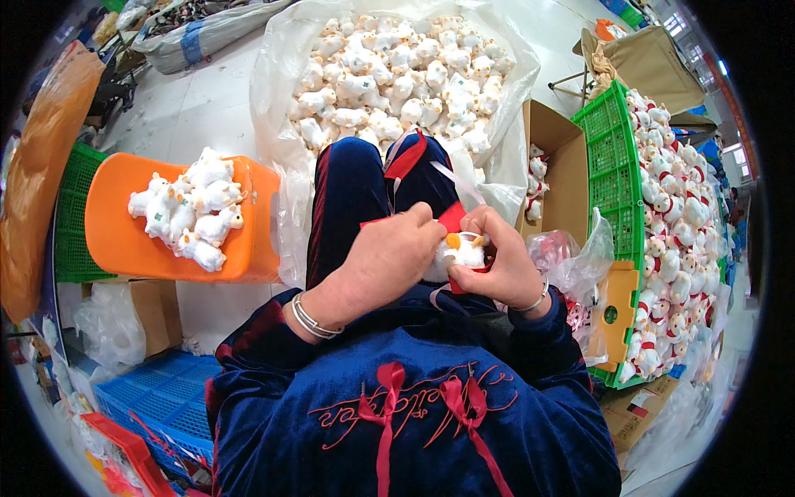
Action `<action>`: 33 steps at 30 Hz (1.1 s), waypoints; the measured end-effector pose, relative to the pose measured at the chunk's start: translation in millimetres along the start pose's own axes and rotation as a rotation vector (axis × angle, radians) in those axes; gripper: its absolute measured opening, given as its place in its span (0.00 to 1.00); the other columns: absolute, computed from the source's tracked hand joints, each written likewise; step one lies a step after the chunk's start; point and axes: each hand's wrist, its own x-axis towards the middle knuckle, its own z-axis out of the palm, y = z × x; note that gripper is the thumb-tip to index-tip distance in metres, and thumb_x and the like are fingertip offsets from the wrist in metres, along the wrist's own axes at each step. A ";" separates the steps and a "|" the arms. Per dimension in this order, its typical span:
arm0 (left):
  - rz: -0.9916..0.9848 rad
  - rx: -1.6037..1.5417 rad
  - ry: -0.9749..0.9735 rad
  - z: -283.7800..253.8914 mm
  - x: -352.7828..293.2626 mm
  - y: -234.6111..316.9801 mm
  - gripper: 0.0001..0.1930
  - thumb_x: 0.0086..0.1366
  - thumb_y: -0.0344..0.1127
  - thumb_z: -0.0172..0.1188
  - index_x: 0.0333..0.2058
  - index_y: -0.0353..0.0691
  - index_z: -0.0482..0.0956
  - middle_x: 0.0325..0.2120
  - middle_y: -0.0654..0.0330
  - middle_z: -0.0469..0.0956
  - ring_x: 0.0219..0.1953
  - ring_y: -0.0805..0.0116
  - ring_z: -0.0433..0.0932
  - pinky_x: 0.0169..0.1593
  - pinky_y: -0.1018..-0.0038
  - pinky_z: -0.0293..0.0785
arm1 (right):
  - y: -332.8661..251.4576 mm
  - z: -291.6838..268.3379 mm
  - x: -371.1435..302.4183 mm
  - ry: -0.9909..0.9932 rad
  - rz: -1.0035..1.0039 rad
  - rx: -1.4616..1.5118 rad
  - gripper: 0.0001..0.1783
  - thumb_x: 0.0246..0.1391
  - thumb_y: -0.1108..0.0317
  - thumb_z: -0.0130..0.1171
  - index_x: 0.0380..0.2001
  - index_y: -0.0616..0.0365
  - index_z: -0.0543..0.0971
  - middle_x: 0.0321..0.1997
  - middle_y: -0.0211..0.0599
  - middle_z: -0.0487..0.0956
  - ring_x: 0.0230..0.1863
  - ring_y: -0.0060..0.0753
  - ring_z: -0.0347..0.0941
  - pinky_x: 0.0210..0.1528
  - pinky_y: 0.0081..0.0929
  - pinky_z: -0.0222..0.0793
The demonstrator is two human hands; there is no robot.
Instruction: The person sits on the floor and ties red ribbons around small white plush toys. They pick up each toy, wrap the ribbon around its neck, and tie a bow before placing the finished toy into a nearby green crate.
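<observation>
Over my lap, a small white plush toy (440, 267) with yellow-orange ears or horns sits between my two hands. My right hand (512, 263) is closed around it, the thumb pressed on its white fur. A red ribbon (451, 217) wraps the toy and sticks up between my hands. My left hand (387, 258) is closed, its fingertips pinching at the ribbon beside the toy's head; the fingertips are partly hidden. More red and pale ribbons (407, 157) lie over my knees.
A large clear plastic bag (277, 91) of white plush toys stands ahead. To the left, several toys lie on an orange stool (112, 207). On the right are a cardboard box (563, 157) and a green crate (611, 166) heaped with red-scarfed toys. A blue crate (166, 398) sits lower left.
</observation>
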 end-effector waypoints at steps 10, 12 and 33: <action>-0.244 -0.150 0.067 9.4 -11.7 -10.5 0.22 0.51 0.36 0.72 0.42 0.35 0.73 0.39 0.51 0.72 0.40 0.46 0.77 0.40 0.60 0.76 | -3.2 27.0 16.6 0.223 0.212 0.542 0.21 0.55 0.64 0.70 0.44 0.63 0.72 0.37 0.30 0.75 0.38 0.19 0.73 0.42 0.20 0.73; -0.285 -0.113 0.137 6.2 -10.5 -20.2 0.23 0.51 0.38 0.74 0.41 0.35 0.73 0.39 0.51 0.72 0.40 0.47 0.78 0.41 0.60 0.76 | 14.5 26.5 20.0 0.193 0.120 0.317 0.20 0.60 0.64 0.66 0.48 0.64 0.72 0.38 0.32 0.76 0.39 0.20 0.74 0.44 0.21 0.72; -0.620 -1.151 0.167 -21.5 -45.2 -96.1 0.22 0.63 0.43 0.65 0.52 0.35 0.78 0.41 0.63 0.81 0.37 0.77 0.78 0.39 0.80 0.75 | 40.7 69.2 84.1 -0.168 0.266 0.709 0.33 0.58 0.68 0.67 0.64 0.65 0.67 0.51 0.37 0.75 0.45 0.23 0.74 0.48 0.22 0.72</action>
